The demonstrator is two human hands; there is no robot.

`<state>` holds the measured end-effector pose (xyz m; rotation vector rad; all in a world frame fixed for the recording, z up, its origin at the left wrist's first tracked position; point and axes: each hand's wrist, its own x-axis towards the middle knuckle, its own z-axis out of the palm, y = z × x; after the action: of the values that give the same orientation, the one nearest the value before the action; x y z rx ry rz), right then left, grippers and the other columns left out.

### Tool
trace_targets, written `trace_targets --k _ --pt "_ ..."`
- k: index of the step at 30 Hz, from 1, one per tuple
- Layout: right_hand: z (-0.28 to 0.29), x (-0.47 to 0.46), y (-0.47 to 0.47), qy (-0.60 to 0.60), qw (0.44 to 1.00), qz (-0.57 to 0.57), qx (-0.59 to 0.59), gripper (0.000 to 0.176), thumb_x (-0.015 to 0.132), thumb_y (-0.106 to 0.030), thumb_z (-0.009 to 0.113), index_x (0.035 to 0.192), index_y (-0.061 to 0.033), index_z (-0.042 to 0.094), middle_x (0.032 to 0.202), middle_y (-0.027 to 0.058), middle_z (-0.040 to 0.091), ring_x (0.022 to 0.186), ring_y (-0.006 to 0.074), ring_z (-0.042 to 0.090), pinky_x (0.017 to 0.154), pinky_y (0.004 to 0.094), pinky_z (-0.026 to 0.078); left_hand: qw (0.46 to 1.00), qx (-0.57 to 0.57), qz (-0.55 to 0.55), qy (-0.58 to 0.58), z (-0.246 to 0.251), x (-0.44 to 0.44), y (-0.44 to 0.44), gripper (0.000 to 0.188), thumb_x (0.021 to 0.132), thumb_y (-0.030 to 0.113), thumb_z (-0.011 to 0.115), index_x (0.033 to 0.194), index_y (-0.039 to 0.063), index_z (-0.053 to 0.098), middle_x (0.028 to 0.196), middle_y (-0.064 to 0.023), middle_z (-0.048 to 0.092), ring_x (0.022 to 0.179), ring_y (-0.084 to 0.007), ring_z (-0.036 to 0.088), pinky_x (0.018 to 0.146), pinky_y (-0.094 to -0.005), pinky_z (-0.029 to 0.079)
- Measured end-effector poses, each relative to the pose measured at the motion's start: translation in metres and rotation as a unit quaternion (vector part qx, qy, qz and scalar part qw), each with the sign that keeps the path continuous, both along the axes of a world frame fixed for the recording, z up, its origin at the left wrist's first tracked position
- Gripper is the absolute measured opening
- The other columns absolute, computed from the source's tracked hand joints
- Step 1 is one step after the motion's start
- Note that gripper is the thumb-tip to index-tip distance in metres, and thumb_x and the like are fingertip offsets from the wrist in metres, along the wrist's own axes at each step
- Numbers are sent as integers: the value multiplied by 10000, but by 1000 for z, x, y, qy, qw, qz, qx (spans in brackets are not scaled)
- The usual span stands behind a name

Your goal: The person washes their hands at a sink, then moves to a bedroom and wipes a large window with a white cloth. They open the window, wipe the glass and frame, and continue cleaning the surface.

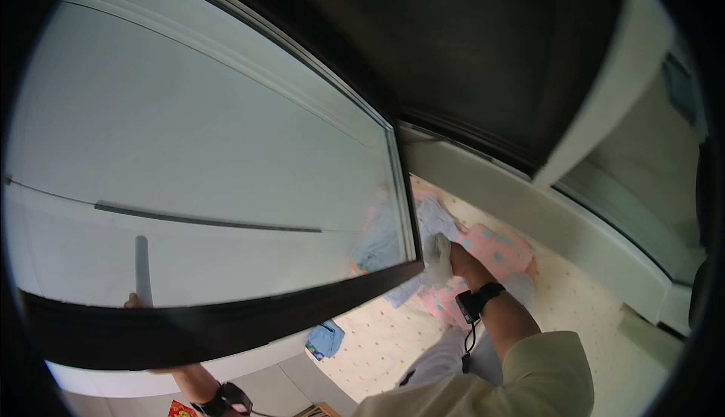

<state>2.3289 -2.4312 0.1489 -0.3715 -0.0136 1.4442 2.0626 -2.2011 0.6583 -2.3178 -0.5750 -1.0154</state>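
A glass window sash with a dark frame (238,322) stands open across the left of the view. Through its glass, fingertips of my left hand (133,302) show beside the lower end of an upright grey bar (143,267); the dark frame hides most of that hand, so its grip cannot be told. My right hand (460,259) holds a crumpled whitish cloth (439,263) just right of the sash's lower right corner. The hand partly covers the cloth. Both wrists carry black devices with cables.
Below my right hand, pink patterned bedding (498,250) and pale blue fabric (435,218) lie on a cream dotted sheet (578,304). A folded blue cloth (325,339) lies at the sheet's left edge. A pale sill (510,205) runs beneath a dark panel (481,60) at upper right.
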Motion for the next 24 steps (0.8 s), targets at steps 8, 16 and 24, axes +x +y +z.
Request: trace_targets --k 8,16,24 --pt "192 -1 -103 -79 974 -192 87 134 910 -195 514 959 -83 570 874 25 598 788 165 565 734 326 471 942 -137 -143 -271 -21 -9 22 213 850 100 577 1015 -34 573 1020 -126 608 872 -225 593 771 -299 481" --pt "255 -2 -181 -759 590 -191 -196 271 798 -278 624 971 -70 598 941 56 619 871 198 567 819 332 448 902 -295 -150 -278 -10 55 -40 307 975 218 405 904 -41 553 888 -73 550 765 -135 523 693 -260 467" --pt "274 -31 -285 -396 827 -355 -184 304 877 -389 492 995 -122 576 983 53 607 895 234 575 806 389 467 885 -346 -284 -126 19 128 -154 242 942 145 390 899 -54 521 789 -187 520 720 -319 511 661 -353 416"
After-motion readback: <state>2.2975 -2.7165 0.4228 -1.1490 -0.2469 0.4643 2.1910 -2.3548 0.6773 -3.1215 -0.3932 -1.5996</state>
